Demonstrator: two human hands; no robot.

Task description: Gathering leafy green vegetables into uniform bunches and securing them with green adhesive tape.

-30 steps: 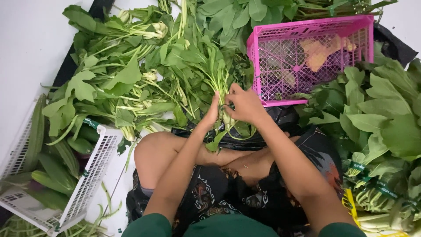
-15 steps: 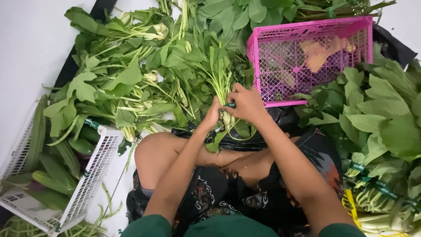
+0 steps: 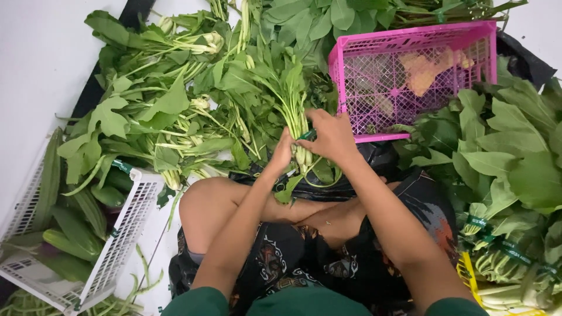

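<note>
**Leafy greens, baskets and bands: stock at the sorting spot**

Item 1. Bunch of leafy greens (image 3: 291,111), at centre, stems pointing to 6 o'clock, leaves fanning to 12. The left hand (image 3: 283,153) is clenched round the pale stem ends from 9 o'clock. The right hand (image 3: 332,136) grips the same stems from 3 o'clock, pinching a dark green band (image 3: 307,136) against them.

Item 2. Pink mesh basket (image 3: 410,41), rectangular, at 1 o'clock, tilted on its side; pale yellowish pieces inside, too blurred to identify.

Item 3. White slatted crate (image 3: 126,225), at 8 o'clock, holding long ridged green gourds (image 3: 73,237).

Item 4. Loose greens pile (image 3: 152,105), at 10 to 11 o'clock, lobed leaves and pale buds.

Item 5. Tied bundles (image 3: 503,257), at 4 o'clock, each wrapped with a dark green printed tape; broad leaves stacked above them at 3 o'clock.

Item 6. Yellow crate edge (image 3: 468,278), at 5 o'clock, under the bundles.
</note>
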